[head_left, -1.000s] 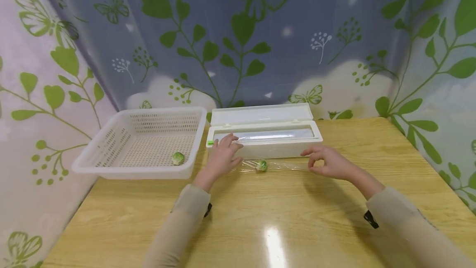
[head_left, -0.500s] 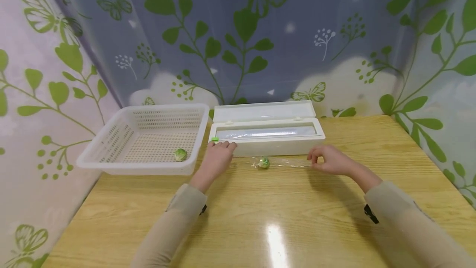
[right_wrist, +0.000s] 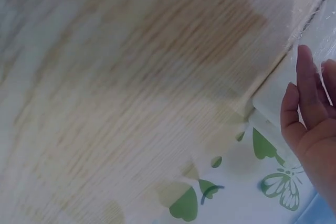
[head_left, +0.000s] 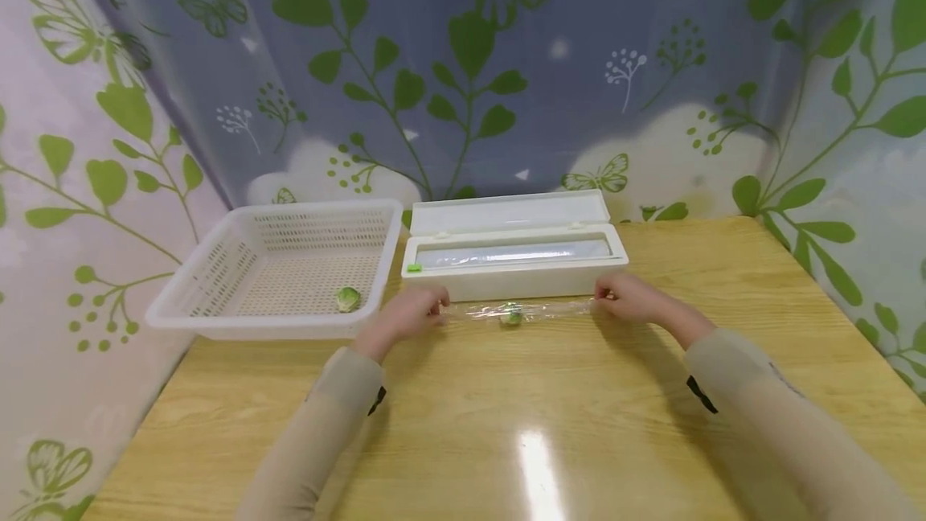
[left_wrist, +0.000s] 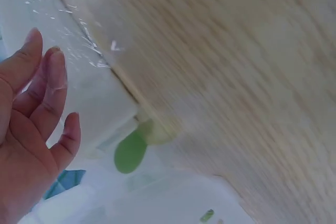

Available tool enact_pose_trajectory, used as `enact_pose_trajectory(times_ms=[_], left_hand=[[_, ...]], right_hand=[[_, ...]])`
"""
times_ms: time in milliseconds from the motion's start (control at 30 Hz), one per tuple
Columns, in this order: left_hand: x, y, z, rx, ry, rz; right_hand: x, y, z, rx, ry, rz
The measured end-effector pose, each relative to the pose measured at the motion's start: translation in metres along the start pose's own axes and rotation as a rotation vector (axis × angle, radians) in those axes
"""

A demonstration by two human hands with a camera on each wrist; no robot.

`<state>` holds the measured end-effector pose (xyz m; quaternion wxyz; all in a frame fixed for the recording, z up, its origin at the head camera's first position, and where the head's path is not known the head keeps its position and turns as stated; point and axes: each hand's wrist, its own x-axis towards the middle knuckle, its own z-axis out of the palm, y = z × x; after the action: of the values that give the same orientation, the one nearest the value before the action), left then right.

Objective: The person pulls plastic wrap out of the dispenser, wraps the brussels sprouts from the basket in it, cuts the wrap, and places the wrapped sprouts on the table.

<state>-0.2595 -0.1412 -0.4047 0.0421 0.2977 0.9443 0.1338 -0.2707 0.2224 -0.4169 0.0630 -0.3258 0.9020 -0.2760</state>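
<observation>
A small Brussels sprout [head_left: 510,317] lies on the table in front of the white cling film box, with a strip of clear cling film [head_left: 553,310] stretched across it. At the film's left end, my left hand [head_left: 409,312] pinches it between thumb and fingers. My right hand [head_left: 628,299] pinches the opposite end near the box's right corner. Both wrist views show film running off from the fingers of the left hand [left_wrist: 34,124] and right hand [right_wrist: 315,119]. The box [head_left: 531,285] has its lid raised, a film roll [head_left: 514,254] inside and a green slider [head_left: 414,268] at its left.
Left of the box stands a white perforated basket [head_left: 271,323] holding another Brussels sprout [head_left: 348,299]. Behind the wooden table [head_left: 463,424] hangs a patterned curtain [head_left: 383,127]. The box stands close behind both hands.
My left hand has come down from the box's front left edge to the film's left end and taken hold of it. The film is now drawn out straighter; my right hand stays at its end.
</observation>
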Motion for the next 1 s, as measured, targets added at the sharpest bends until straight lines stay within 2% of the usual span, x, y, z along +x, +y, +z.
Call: enact_pose_trajectory(times_ms=[200, 367, 467, 633, 833, 1000], left_hand=[[0.005, -0.004, 0.003, -0.034, -0.068, -0.056], [0.009, -0.004, 0.007, -0.026, -0.12, -0.144], [0.011, -0.004, 0.009, -0.019, -0.119, -0.176], [0.011, -0.003, 0.013, -0.008, -0.109, -0.185], [0.011, -0.004, 0.015, -0.005, -0.103, -0.244], [0.008, -0.001, 0.014, 0.017, -0.108, -0.228]], right_hand=[[0.006, 0.006, 0.005, -0.04, -0.039, 0.064], [0.01, 0.006, 0.01, -0.087, -0.081, 0.123], [0.014, 0.004, 0.011, -0.117, -0.076, 0.117], [0.015, 0.004, 0.015, -0.162, -0.047, 0.101], [0.014, 0.002, 0.018, -0.222, -0.009, 0.072], [0.009, 0.0, 0.02, -0.316, -0.012, 0.039]])
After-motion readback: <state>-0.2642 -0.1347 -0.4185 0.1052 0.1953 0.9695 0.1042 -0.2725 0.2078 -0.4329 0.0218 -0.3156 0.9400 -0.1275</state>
